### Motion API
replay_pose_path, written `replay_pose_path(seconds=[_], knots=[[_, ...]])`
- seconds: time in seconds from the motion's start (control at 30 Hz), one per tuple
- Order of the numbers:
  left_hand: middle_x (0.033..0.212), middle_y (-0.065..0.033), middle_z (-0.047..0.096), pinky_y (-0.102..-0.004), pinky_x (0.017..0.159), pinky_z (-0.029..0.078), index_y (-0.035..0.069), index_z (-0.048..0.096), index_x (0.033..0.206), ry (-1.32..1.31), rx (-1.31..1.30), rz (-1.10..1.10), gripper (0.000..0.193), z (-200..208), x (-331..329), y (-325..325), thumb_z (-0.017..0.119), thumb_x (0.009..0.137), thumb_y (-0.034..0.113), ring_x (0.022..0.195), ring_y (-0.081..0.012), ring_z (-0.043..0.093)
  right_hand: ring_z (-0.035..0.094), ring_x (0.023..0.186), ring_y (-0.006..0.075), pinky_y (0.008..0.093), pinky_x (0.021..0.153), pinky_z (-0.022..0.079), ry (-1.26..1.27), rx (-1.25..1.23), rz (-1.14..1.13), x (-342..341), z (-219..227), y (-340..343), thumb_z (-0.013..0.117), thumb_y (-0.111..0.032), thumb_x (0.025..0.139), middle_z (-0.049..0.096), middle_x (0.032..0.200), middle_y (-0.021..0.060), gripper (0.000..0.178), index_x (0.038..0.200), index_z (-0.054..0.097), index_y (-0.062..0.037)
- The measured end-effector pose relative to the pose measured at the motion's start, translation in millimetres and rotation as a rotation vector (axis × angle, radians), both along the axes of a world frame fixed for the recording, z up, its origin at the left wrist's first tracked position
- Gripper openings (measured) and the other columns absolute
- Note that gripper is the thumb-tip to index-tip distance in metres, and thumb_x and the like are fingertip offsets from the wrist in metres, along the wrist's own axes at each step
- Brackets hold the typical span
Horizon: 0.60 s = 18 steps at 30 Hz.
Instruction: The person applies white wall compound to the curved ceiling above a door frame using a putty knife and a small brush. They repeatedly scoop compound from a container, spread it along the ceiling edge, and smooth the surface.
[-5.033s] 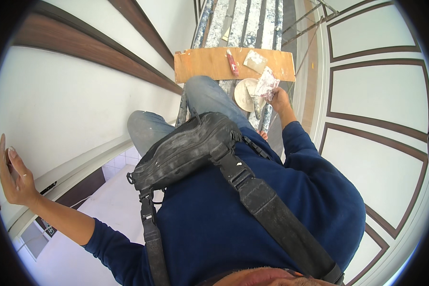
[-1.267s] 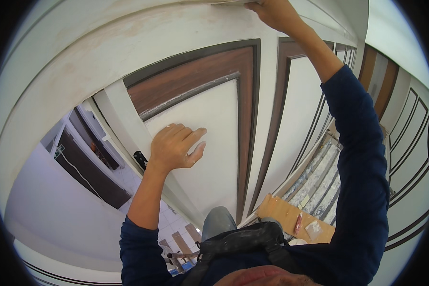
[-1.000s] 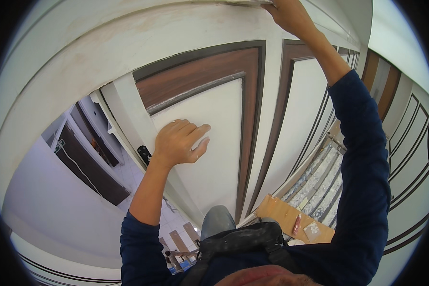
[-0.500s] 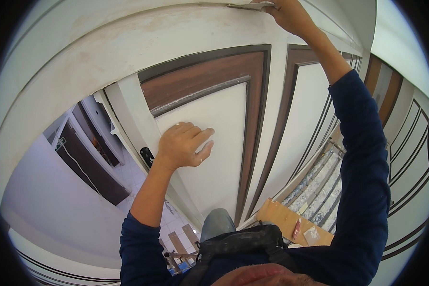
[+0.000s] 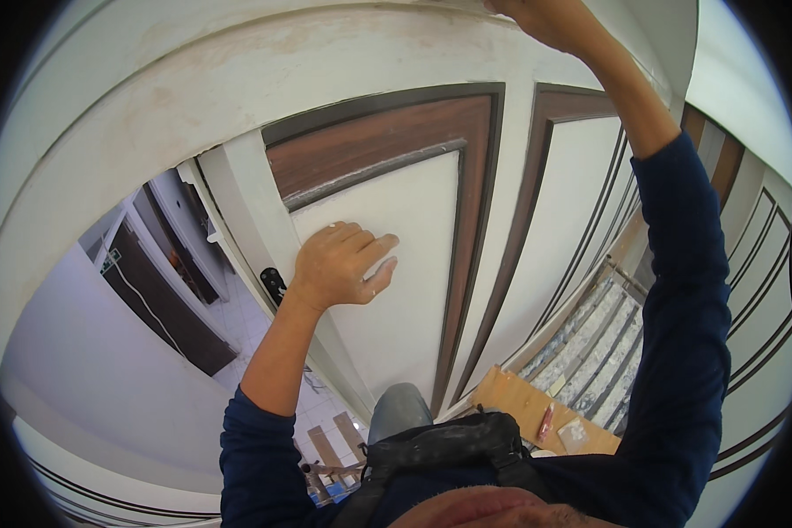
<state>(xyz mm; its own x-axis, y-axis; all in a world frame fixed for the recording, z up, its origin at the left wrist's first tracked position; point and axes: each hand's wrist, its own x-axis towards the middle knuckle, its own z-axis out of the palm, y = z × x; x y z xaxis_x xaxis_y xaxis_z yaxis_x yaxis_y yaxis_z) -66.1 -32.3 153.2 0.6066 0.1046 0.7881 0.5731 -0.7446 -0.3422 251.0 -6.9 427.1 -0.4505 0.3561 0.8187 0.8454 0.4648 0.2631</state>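
Observation:
My left hand (image 5: 343, 264) is in front of the white door panel (image 5: 396, 308), fingers loosely bent and thumb apart from the forefinger. Nothing shows in it, and white smears mark its skin. I cannot tell whether it touches the panel. Raised high, my right hand (image 5: 550, 19) reaches the pale frame (image 5: 361, 62) above the door. The picture's upper edge cuts off its fingertips and nearly all of the flat-bladed putty knife seen in them a moment earlier. Dark and reddish-brown trim (image 5: 466, 176) borders the panel.
A black door handle (image 5: 273, 286) sits left of the panel, beside an opening onto a tiled floor (image 5: 260, 330). Below right, a wooden board (image 5: 506, 396) carries a red-handled item (image 5: 546, 422) and a small pale packet (image 5: 574, 435), next to paint-spotted slats (image 5: 590, 343).
My right hand has moved slightly up and to the right, taking the putty knife almost out of the picture. My left hand keeps nearly the same place and pose.

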Motion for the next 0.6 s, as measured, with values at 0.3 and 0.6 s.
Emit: replay_pose_path(seconds=[0.3, 0.6], knots=[[0.066, -0.0021, 0.062, -0.0316, 0.058, 0.048, 0.014, 0.077, 0.096, -0.022, 0.001, -0.023, 0.024, -2, 2, 3, 0.077, 0.072, 0.018, 0.061, -0.0199, 0.059, 0.068, 0.105, 0.039, 0.0462, 0.093, 0.052, -0.062, 0.142, 0.018, -13, -37, 28, 0.06, -0.011, 0.097, 0.074, 0.113, 0.017, 0.025, 0.118, 0.075, -0.009], [0.063, -0.0023, 0.06, -0.0321, 0.056, 0.047, 0.013, 0.077, 0.094, -0.039, 0.002, -0.043, 0.023, -2, 0, 2, 0.078, 0.071, 0.017, 0.059, -0.0197, 0.058, 0.072, 0.088, 0.0419, 0.0452, 0.081, 0.056, 0.204, -0.098, 0.063, 32, -3, 16, 0.067, -0.016, 0.089, 0.074, 0.096, 0.0261, 0.026, 0.104, 0.073, 0.0042]])
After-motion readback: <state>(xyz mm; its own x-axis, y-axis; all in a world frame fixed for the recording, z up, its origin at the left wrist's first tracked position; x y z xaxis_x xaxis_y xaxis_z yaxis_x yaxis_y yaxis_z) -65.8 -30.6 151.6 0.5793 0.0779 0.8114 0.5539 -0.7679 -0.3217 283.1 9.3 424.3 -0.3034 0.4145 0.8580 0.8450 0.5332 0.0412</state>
